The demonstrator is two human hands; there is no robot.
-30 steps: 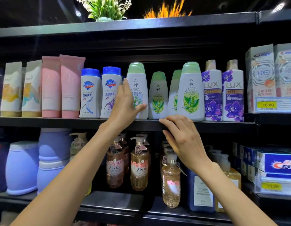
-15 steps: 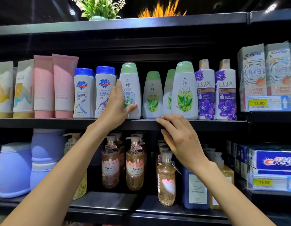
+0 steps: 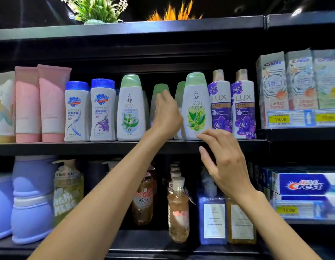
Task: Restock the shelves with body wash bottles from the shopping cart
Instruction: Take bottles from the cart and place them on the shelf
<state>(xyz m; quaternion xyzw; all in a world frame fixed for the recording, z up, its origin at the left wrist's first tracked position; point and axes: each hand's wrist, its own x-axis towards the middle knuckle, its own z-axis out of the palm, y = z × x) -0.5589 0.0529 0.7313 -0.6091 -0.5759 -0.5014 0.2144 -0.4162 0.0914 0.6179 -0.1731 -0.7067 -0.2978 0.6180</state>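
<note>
My left hand, fingers loose and holding nothing, reaches at the recessed upright green-capped bottle straight behind it; my right hand hovers slack-fingered, lower.

I read "Safeguard" on two blue-capped bottles, "LUX" on two purple bottles, "Crest" on toothpaste boxes at right, "Kustie" on a pump bottle, price tags "18.00" and "15.00".

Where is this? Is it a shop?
Most likely a shop's toiletries aisle. Yellow price tags sit on the shelf edge, the same green-capped bottles stand in rows, and boxed Crest toothpaste is stacked at the right.
</note>
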